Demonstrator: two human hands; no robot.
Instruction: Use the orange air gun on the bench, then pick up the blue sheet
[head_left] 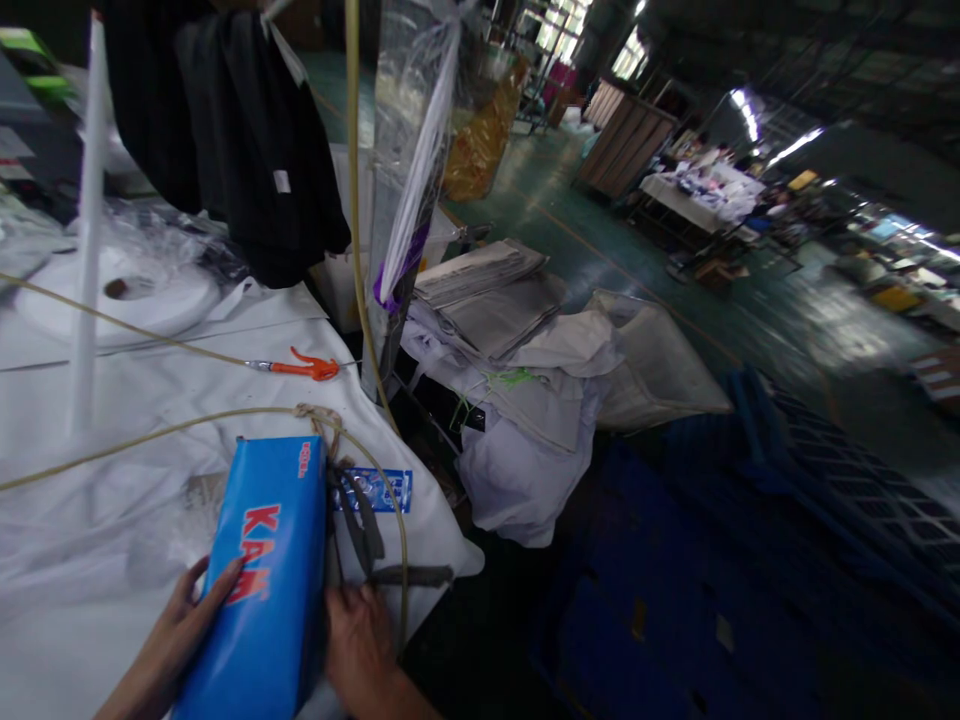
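Observation:
A blue box [264,520] with red and white "KAM" lettering lies lengthwise in front of me on the white-covered table. My left hand [191,615] grips its left edge, with one digit laid over the top. Against the box's right side, my right hand [360,635] is closed with its fingers curled; what they hold, if anything, is hidden. Just beyond my right fingers lie dark strip-like pieces [364,520], perhaps a cutting tool, too blurred to name. Under them is a small blue-and-white packet [386,490]. An orange air blow gun [307,366] rests farther back.
A yellowish hose [187,425] loops across the white table cover [45,640]. Behind stand a white pole [88,250], a white roll [112,300] and hanging black garments [255,150]. Right of the table are bagged white cloth [525,485], a pale bin [652,370] and blue pallets [675,590].

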